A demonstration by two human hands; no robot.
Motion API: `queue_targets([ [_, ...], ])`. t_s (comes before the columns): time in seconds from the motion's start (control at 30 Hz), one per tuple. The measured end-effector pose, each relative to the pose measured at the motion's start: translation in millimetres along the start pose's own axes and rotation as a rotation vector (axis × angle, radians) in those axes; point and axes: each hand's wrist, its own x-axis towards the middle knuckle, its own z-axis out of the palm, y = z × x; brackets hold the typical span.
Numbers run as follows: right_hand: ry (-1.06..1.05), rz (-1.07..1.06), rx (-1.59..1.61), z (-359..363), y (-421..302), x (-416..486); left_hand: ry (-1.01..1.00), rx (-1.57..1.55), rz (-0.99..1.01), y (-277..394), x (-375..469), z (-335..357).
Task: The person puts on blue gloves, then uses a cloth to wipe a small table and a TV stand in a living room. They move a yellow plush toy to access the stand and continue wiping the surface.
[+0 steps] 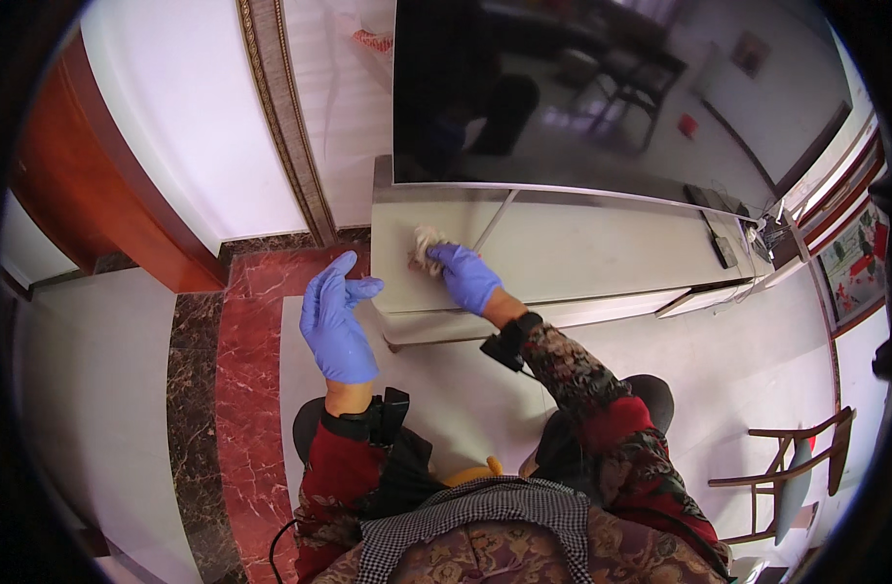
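Observation:
In a blue disposable glove, my right hand (469,279) grips a crumpled pale cloth (425,250). The cloth rests on the top of a low white TV cabinet (599,252), close to its left end. My left hand (338,321), gloved the same way, is raised beside the cabinet's left front corner. Its fingers are apart and it holds nothing. Above the cabinet top stands a large flat-screen television (577,102), its dark screen reflecting the room. A slanted support leg (496,219) of the television meets the cabinet just beyond my right hand.
A black box with cables (722,248) lies at the cabinet's right end, where a drawer front (694,298) juts out. At right stands a wooden chair (789,474). A brown door frame (139,182) is at left. Red marble flooring (252,409) borders pale tiles.

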Motion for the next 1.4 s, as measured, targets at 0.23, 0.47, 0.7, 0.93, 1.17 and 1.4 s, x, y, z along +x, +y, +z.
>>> queue_targets([
  [0.23,-0.111,-0.261,-0.196,60,-37,-2,0.012,-0.022,-0.015,3,4,-6],
  [0.47,-0.270,-0.096,0.358,20,-39,-20,0.046,-0.063,0.013,15,3,-25],
  [0.7,0.129,0.019,-0.097,0,-20,39,0.101,-0.019,0.032,13,9,-32],
  [0.93,-0.203,-0.259,-0.042,35,-15,19,0.080,0.005,0.004,4,13,-29],
  [1.17,-0.076,-0.241,0.129,-41,-35,3,-0.043,0.332,-0.042,-5,9,-29],
  [1.4,-0.042,0.031,0.224,-91,-26,-65,-0.587,1.564,0.356,-71,22,4],
])
